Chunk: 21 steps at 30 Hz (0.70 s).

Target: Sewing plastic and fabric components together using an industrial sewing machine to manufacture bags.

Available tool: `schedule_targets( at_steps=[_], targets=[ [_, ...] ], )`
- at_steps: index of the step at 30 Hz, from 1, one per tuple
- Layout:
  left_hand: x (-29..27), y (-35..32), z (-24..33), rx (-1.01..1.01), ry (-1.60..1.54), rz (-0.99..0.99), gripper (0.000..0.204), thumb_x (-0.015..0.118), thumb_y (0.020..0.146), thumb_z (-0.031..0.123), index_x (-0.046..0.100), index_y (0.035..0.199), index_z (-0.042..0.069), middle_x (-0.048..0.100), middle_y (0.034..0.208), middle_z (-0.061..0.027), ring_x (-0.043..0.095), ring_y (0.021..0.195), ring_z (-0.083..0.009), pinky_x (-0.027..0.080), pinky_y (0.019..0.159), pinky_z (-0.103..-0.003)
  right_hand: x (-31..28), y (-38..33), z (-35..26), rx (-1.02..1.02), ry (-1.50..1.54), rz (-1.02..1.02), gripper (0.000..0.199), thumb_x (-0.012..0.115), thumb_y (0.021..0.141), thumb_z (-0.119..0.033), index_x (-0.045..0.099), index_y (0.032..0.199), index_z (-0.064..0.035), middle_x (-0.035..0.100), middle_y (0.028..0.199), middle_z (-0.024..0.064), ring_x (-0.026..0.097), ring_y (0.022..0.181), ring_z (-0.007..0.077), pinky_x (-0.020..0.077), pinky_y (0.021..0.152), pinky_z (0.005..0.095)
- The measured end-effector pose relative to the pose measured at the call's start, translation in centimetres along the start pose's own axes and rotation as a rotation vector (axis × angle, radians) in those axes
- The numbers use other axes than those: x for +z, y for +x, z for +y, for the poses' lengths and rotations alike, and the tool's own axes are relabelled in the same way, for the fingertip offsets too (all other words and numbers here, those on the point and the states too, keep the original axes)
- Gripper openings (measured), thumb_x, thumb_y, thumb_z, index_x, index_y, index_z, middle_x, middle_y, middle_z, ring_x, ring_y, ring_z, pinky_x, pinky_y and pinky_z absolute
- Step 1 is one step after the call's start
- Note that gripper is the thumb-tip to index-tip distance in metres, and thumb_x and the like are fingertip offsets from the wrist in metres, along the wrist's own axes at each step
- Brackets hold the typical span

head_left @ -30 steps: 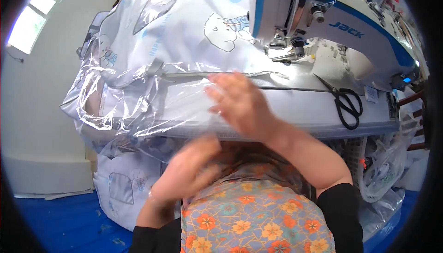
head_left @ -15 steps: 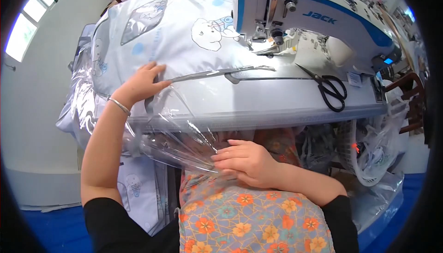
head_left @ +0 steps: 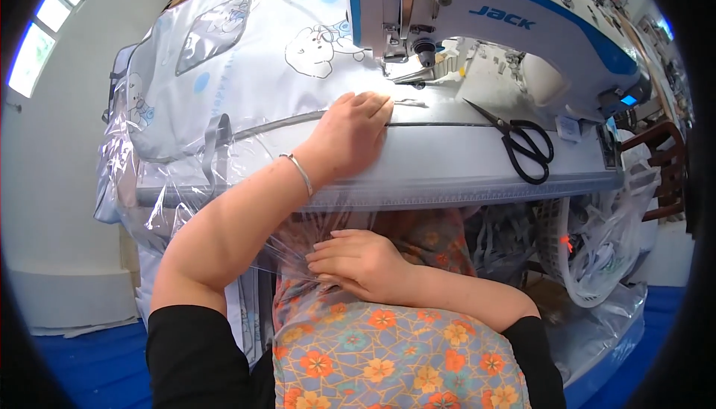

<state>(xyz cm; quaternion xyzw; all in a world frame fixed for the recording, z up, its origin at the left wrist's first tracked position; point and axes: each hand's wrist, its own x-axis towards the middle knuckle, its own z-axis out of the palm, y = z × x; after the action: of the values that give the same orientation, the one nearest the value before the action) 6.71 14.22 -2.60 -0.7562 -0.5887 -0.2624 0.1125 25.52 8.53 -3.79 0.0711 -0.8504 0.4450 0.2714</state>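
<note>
White cloth (head_left: 257, 92) printed with bears and blue dots lies across the sewing machine table, its grey-piped edge curving toward the needle area. My left hand (head_left: 350, 133) rests on that edge just in front of the sewing machine (head_left: 425, 6), its fingers laid down on the cloth; the thumb is hidden. A clear plastic sheet (head_left: 175, 200) hangs from the cloth over the table's front edge. Above my lap, my right hand (head_left: 365, 263) lies with stretched fingers on the lower part of this sheet. A grey strap (head_left: 215, 144) stands up in a loop at the cloth's edge.
Black-handled scissors (head_left: 526, 144) lie open on the table (head_left: 447, 157) right of my left hand. Below the table's right end, a white basket (head_left: 553, 248) holds plastic scraps. A wall (head_left: 74, 163) rises at the far left.
My left hand has moved right along the cloth edge to near the needle. The cloth has shifted slightly left in view, and the strap now shows. My right hand stays on the plastic.
</note>
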Motion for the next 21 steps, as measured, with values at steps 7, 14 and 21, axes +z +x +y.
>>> schedule_targets(
  at_steps=[7,14,21],
  targets=[
    [-0.3,2.2,-1.8,-0.042,0.016,-0.2,0.03,0.059,0.083,0.007,0.063,0.112,-0.003,0.063,0.109,-0.0158,0.06,0.104,-0.0305,0.05,0.09,-0.04,-1.0,1.1,1.6,0.031,0.027,0.017,0.016,0.07,0.088,-0.016,0.072,0.101,-0.0081,0.072,0.109,0.0072,0.068,0.104,0.0235,0.0501,0.098,0.0424],
    [-0.1,2.6,-3.1,-0.044,0.029,-0.125,0.027,0.062,0.087,0.013,0.067,0.111,0.001,0.059,0.107,-0.0154,0.059,0.103,-0.0313,0.05,0.087,-0.04,-2.8,1.5,2.9,0.083,0.087,0.0,0.016,0.068,0.089,-0.015,0.072,0.101,-0.0072,0.072,0.108,0.0074,0.067,0.106,0.0243,0.0496,0.098,0.0428],
    [-0.5,2.4,-3.4,-0.056,-0.04,-0.189,0.031,0.063,0.088,0.017,0.066,0.116,0.005,0.056,0.116,-0.0169,0.054,0.111,-0.0338,0.042,0.099,-0.044,-4.9,0.9,3.4,0.212,0.129,-0.055,0.017,0.069,0.088,-0.014,0.072,0.103,-0.0072,0.072,0.109,0.0069,0.066,0.108,0.0255,0.0484,0.1,0.0425]
  ],
)
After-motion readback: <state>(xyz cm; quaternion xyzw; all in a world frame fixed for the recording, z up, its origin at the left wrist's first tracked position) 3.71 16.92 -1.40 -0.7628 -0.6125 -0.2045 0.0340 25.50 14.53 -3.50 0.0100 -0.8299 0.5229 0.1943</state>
